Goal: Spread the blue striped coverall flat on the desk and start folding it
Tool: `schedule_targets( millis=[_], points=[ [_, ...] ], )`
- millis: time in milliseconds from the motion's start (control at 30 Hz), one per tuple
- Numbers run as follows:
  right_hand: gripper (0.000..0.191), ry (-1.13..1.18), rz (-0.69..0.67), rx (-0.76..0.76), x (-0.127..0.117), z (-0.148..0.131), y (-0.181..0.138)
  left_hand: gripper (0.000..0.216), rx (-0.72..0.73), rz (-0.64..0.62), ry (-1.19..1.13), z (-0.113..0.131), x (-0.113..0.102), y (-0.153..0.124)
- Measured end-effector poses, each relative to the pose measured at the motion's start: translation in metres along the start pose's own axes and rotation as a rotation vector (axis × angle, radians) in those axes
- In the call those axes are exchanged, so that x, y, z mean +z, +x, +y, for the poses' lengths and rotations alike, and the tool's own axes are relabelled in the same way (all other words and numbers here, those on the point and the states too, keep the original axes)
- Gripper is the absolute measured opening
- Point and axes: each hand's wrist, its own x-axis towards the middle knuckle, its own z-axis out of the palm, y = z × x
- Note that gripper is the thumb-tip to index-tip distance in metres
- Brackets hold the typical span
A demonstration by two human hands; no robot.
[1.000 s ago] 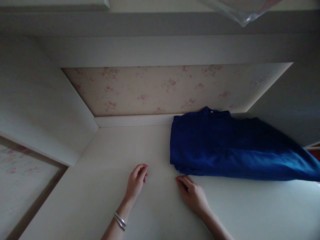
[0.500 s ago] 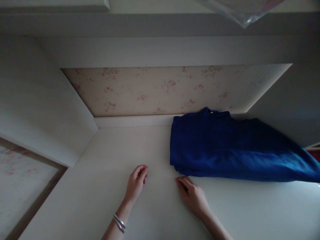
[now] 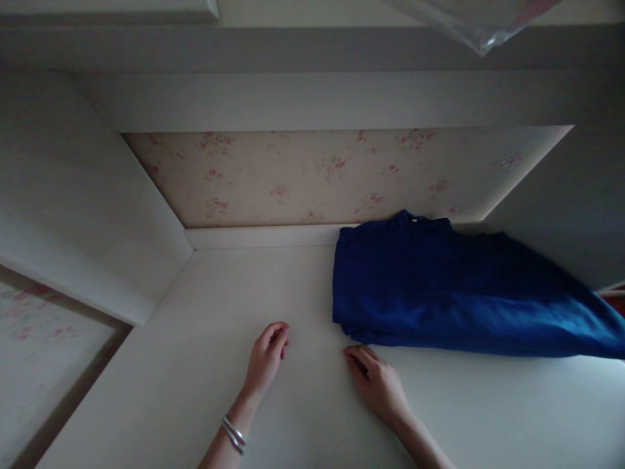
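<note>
A dark blue garment, apparently a folded shirt with a collar at its back edge, lies flat on the white surface. Its right end stretches out to the picture's edge. My right hand rests just in front of the garment's near left corner, thumb and fingertips drawn together with nothing visible in them. Left of the garment, my left hand lies on the surface with its fingers loosely curled closed. Nothing shows in it, and it is apart from the cloth. A silver bangle circles the left wrist.
Behind the surface is a recessed panel with floral wallpaper. A pale side panel bounds the left, and a grey one the right. A clear plastic bag hangs over the ledge above. Something red shows at the far right.
</note>
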Motion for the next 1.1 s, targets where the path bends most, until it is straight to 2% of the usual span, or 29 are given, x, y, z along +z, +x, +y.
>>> schedule_targets(
  millis=[1100],
  points=[
    [0.029, 0.002, 0.003, -0.003, 0.0030, 0.0028, 0.0010, 0.041, -0.015, -0.014, -0.006, -0.0027, -0.0007, -0.0004]
  ],
)
